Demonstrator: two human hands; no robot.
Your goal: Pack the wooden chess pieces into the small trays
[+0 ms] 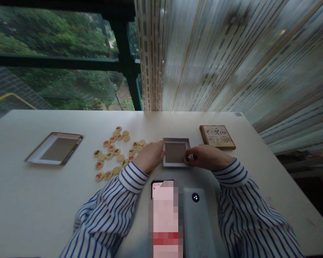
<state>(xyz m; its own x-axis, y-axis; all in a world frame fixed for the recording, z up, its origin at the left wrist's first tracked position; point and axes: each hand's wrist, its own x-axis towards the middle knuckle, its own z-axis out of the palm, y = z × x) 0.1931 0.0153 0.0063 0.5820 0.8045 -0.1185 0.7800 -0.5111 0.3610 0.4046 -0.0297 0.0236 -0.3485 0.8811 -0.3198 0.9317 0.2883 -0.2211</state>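
Note:
A shallow open box (176, 165) with pale walls and a grey-brown floor sits on the white table in front of me. My left hand (151, 154) grips its left wall, fingers at the edge. Over the right side of the box, my right hand (208, 157) pinches a round wooden Chinese chess piece (186, 160) low by the right wall; the fingers partly cover it. Several more chess pieces (109, 155) lie loose left of my left hand, some showing red or black characters, some blank side up. My left hand and sleeve may hide a few of them.
A closed Chinese chess box (218, 137) lies at the back right. An open lid or tray (54, 148) rests at the far left. Nearest me are a phone (163, 183), its screen blurred out, and a white device (197, 222) with a round black display. A window and curtain stand behind the table (40, 211).

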